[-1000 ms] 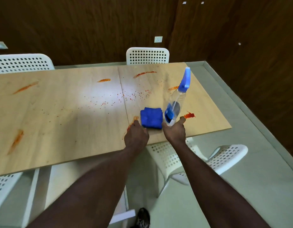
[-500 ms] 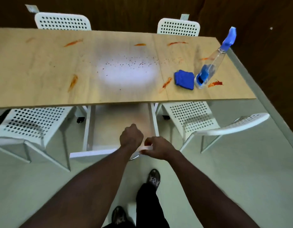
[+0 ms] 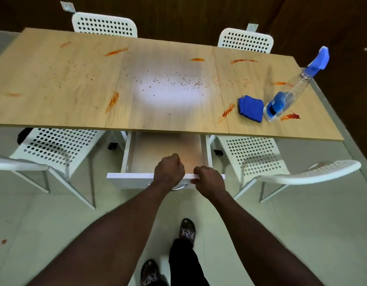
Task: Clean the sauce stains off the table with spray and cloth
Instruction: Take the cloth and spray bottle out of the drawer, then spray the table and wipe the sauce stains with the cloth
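A long wooden table (image 3: pixel 54 83) carries several orange-red sauce streaks (image 3: pixel 112 101) and fine specks. Near its right front corner lies a folded blue cloth (image 3: pixel 251 107), and beside it stands a clear spray bottle (image 3: pixel 289 96) with a blue trigger head. Below the table's front edge a white drawer (image 3: pixel 124 176) is pulled out. My left hand (image 3: pixel 168 172) is curled over the drawer's front panel. My right hand (image 3: pixel 209 180) grips the same front edge a little to the right. Both hands are well away from the cloth and bottle.
White perforated chairs stand at the front left (image 3: pixel 54 149) and front right (image 3: pixel 261 155), tucked partly under the table, and two more (image 3: pixel 104 24) sit at the far side. A dark wood wall lies behind. My feet (image 3: pixel 187 230) are on the pale floor.
A second ago my hands were at the cloth and the spray bottle on the table. They let go and came down to the open drawer's front, and I stepped back from the table.
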